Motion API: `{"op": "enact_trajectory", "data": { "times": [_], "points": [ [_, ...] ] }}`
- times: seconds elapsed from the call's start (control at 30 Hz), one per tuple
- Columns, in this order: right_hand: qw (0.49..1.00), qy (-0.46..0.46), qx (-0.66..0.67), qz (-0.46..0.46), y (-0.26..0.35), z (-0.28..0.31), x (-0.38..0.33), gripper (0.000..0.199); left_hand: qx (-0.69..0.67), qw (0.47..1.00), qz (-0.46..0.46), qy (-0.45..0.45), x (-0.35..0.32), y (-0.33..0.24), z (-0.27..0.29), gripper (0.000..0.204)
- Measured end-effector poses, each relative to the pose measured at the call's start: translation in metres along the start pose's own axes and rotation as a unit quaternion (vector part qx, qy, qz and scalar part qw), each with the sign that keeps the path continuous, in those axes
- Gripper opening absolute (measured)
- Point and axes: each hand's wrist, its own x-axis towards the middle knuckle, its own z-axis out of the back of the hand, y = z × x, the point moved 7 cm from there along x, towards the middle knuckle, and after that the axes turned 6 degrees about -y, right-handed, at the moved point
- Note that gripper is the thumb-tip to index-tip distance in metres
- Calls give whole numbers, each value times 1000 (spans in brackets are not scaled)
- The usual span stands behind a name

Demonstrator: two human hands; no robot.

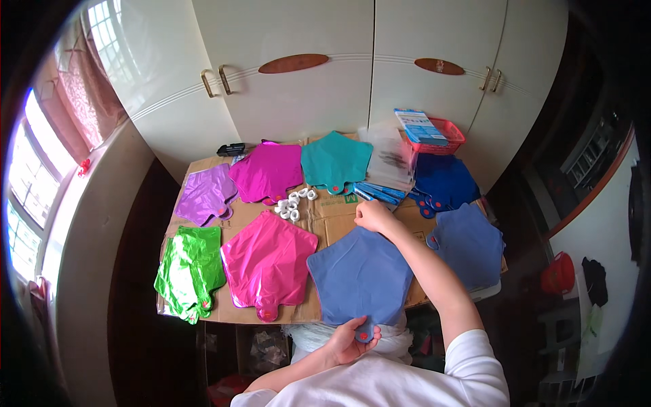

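Note:
A flat blue-grey five-cornered foil balloon (361, 275) lies in front of me, its near edge overhanging the cardboard. My left hand (349, 342) is closed on its rounded tail, which carries a red dot. Beyond its far corner my right hand (375, 216) is closed in a pinch at the near end of several slim blue packets (382, 194). What its fingers hold, if anything, is hidden. Left of these packets sits a group of small white rings (294, 203). A second pile of blue-grey balloons (468, 245) lies to the right of my right forearm.
Around them lie balloons in green (190, 268), pink (270, 261), purple (207, 193), magenta (268, 169), teal (336, 159) and dark blue (444, 182). Clear bags (388, 159), a red basket (447, 139) and a black object (230, 150) are at the back, before white cabinets (291, 102).

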Motion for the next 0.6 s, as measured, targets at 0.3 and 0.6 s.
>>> {"op": "enact_trajectory", "data": {
  "times": [0.3, 0.6],
  "points": [
    [977, -202, -8, 62, 5, 33, -18, 26, 8, 1000, -15, 3, 17, -22, -24, 23],
    [971, -145, 55, 179, 35, 16, -108, 28, 13, 999, -33, -21, 30, -32, -20, 18]
  ]
}}
